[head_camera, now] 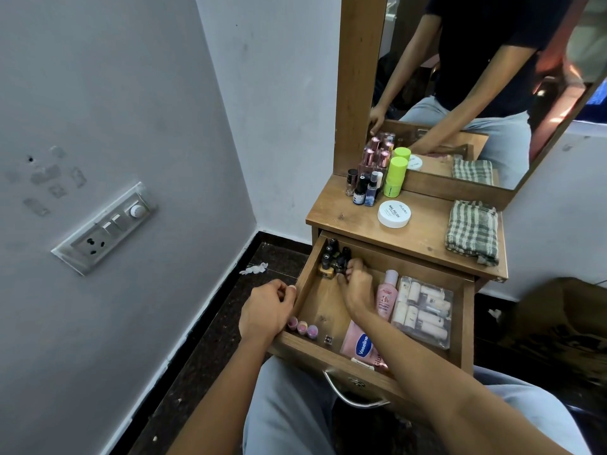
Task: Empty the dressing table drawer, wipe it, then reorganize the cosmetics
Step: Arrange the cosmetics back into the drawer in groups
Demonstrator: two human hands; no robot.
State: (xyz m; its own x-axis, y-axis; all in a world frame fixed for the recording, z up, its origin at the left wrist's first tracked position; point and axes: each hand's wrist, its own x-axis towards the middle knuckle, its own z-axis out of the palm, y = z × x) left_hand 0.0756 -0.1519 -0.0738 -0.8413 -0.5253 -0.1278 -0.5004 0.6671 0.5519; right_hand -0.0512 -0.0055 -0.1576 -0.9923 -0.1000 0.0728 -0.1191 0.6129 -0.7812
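The wooden drawer (pixel 458 326) of the dressing table is pulled open. My left hand (pixel 267 310) grips its left wall. Inside, my right hand (pixel 358 284) curls its fingers round dark nail polish bottles (pixel 331 257) clustered in the back left corner. The drawer also holds three small pink-capped pots (pixel 303 326), a pink Vaseline tube (pixel 361 348), a pink bottle (pixel 387 297) and a clear pouch of small white bottles (pixel 423 311).
On the tabletop (pixel 420 238) stand several perfume and polish bottles (pixel 368 178), a green stick tube (pixel 395 177), a white round jar (pixel 394 214) and a folded checked cloth (pixel 473 233). The mirror (pixel 476 77) rises behind. A switch panel (pixel 105 229) is on the left wall.
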